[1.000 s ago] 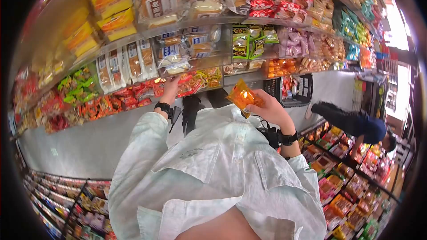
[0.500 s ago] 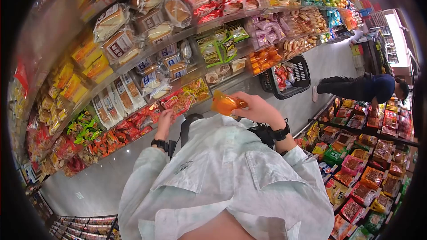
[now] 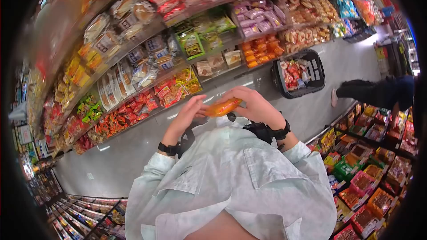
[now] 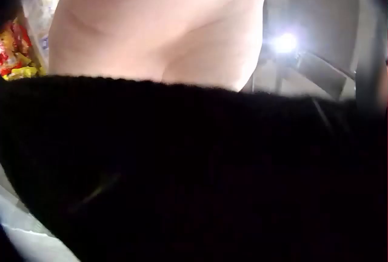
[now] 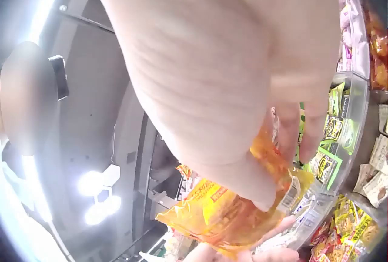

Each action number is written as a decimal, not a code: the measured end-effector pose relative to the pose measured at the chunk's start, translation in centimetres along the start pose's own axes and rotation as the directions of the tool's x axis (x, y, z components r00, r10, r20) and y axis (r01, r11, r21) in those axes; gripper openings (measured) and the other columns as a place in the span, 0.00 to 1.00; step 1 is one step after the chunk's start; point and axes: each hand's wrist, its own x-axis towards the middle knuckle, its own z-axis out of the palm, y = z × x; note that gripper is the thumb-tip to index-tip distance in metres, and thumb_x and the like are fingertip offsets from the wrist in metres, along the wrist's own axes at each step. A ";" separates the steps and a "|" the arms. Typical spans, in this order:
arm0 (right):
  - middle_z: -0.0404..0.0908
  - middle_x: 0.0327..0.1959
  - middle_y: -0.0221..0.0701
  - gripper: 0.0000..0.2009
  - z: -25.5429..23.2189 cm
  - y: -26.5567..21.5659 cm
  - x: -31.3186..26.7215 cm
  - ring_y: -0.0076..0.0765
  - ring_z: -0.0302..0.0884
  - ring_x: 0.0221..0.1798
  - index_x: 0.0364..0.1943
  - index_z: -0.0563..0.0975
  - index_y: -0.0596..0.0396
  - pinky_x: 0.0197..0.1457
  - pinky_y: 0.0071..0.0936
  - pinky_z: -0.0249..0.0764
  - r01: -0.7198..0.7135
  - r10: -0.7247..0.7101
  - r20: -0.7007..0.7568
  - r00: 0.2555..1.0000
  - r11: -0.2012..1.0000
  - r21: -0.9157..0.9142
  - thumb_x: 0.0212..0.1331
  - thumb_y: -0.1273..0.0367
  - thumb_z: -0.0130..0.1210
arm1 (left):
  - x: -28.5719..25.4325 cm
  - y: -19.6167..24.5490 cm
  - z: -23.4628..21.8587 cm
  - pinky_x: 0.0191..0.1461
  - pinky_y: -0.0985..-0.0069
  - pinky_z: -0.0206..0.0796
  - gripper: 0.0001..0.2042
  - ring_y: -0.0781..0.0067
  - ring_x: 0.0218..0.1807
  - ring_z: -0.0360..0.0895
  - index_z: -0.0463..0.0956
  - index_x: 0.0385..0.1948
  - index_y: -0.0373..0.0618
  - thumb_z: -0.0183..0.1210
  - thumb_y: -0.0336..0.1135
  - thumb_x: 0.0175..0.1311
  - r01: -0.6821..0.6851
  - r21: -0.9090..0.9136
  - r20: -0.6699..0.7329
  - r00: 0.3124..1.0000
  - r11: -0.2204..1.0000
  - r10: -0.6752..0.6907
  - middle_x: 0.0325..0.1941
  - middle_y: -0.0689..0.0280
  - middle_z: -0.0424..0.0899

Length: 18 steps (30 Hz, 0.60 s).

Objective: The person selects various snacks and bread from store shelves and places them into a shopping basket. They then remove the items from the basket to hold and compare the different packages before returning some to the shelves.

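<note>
An orange, shiny snack packet [image 3: 223, 106] is between my two hands in front of my chest. My right hand [image 3: 254, 103] holds it from above, and in the right wrist view the thumb presses on the clear orange wrapper [image 5: 242, 219] with yellow and red print. My left hand [image 3: 190, 113] reaches to the packet's left end with its fingers extended. Fingertips [image 5: 276, 255] show under the packet in the right wrist view. In the left wrist view a dark band covers the lower part, and only the base of the left hand [image 4: 157, 25] shows.
Shelves of packaged snacks curve along the front, with red packets [image 3: 124, 118] on the low shelf and orange ones [image 3: 262, 51] further right. A black basket [image 3: 321, 86] with packets inside stands on the floor. At right are slanted snack racks [image 3: 362, 182] and a person in dark clothes [image 3: 369, 94].
My left hand has left the red packets on the low shelf and come across to the orange packet. My right hand still holds that packet, which now lies flatter. The view has swung right.
</note>
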 end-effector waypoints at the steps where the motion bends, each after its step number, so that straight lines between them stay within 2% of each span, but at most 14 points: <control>1: 0.86 0.51 0.34 0.21 -0.1 0.2 -0.9 0.48 0.81 0.57 0.52 0.82 0.52 0.61 0.39 0.77 0.046 -0.045 -0.027 0.999 0.999 0.029 0.51 0.81 0.62 | -0.7 1.1 2.1 0.63 0.73 0.70 0.24 0.75 0.60 0.78 0.64 0.73 0.48 0.45 0.50 0.83 0.009 0.022 0.033 0.999 1.000 -0.010 0.61 0.66 0.80; 2: 0.85 0.52 0.34 0.20 -0.1 0.6 -1.7 0.48 0.80 0.58 0.51 0.82 0.52 0.61 0.39 0.77 0.069 -0.068 -0.049 0.997 0.997 0.034 0.51 0.82 0.61 | -0.8 1.6 3.6 0.62 0.74 0.72 0.24 0.75 0.59 0.78 0.64 0.73 0.48 0.49 0.46 0.82 0.008 0.015 0.043 0.999 1.000 -0.008 0.63 0.66 0.77; 4: 0.84 0.54 0.34 0.19 -0.3 1.2 -3.0 0.47 0.80 0.59 0.49 0.82 0.52 0.61 0.38 0.77 0.123 -0.120 -0.083 0.989 0.992 0.034 0.52 0.82 0.60 | -1.0 1.8 6.0 0.63 0.75 0.71 0.23 0.76 0.60 0.77 0.65 0.72 0.48 0.50 0.45 0.82 0.048 -0.046 0.086 0.995 0.998 -0.043 0.63 0.66 0.77; 7: 0.82 0.56 0.34 0.19 -0.6 1.1 -5.2 0.46 0.79 0.60 0.51 0.80 0.52 0.60 0.35 0.78 0.047 -0.023 -0.174 0.985 0.990 0.134 0.53 0.82 0.60 | -1.3 2.4 8.5 0.64 0.75 0.70 0.22 0.76 0.61 0.77 0.65 0.72 0.46 0.51 0.42 0.81 0.057 -0.095 0.074 0.996 0.994 -0.050 0.64 0.65 0.77; 10: 0.81 0.58 0.34 0.18 0.1 1.8 -6.9 0.39 0.80 0.59 0.53 0.77 0.54 0.59 0.33 0.78 -0.031 0.068 -0.354 0.933 0.994 0.109 0.58 0.80 0.61 | -1.6 2.9 9.9 0.64 0.74 0.70 0.22 0.75 0.61 0.78 0.65 0.71 0.42 0.53 0.39 0.80 0.035 -0.101 0.043 0.999 0.994 -0.030 0.63 0.64 0.78; 11: 0.81 0.57 0.34 0.17 0.3 1.7 -7.3 0.37 0.81 0.58 0.54 0.77 0.55 0.58 0.32 0.78 -0.071 0.142 -0.374 0.917 0.978 0.197 0.60 0.79 0.61 | -1.7 3.0 10.2 0.63 0.73 0.71 0.22 0.75 0.61 0.78 0.65 0.70 0.41 0.54 0.38 0.80 0.023 -0.105 0.036 0.999 0.994 -0.019 0.63 0.64 0.79; 13: 0.82 0.56 0.34 0.16 0.5 1.3 -7.8 0.32 0.81 0.57 0.56 0.75 0.56 0.58 0.30 0.78 -0.136 0.279 -0.387 0.879 0.924 0.357 0.65 0.77 0.61 | -1.9 3.1 10.8 0.65 0.72 0.71 0.22 0.75 0.62 0.78 0.65 0.70 0.41 0.54 0.35 0.79 -0.004 -0.123 0.041 0.999 0.992 0.009 0.64 0.64 0.79; 16: 0.85 0.54 0.36 0.15 1.1 2.2 -9.0 0.36 0.85 0.55 0.56 0.76 0.59 0.59 0.33 0.78 -0.129 0.295 -0.348 0.890 0.895 0.427 0.68 0.72 0.61 | -2.1 2.7 11.3 0.67 0.70 0.72 0.21 0.74 0.63 0.79 0.66 0.68 0.41 0.56 0.32 0.77 -0.049 -0.162 0.014 0.999 0.986 0.052 0.64 0.63 0.80; 18: 0.86 0.52 0.37 0.15 1.2 2.0 -9.7 0.35 0.85 0.53 0.57 0.76 0.59 0.58 0.32 0.79 -0.215 0.353 -0.240 0.904 0.863 0.457 0.70 0.69 0.60 | -2.4 1.9 11.1 0.67 0.68 0.73 0.20 0.72 0.62 0.79 0.66 0.66 0.41 0.56 0.31 0.76 -0.076 -0.181 0.008 0.997 0.981 0.079 0.63 0.62 0.80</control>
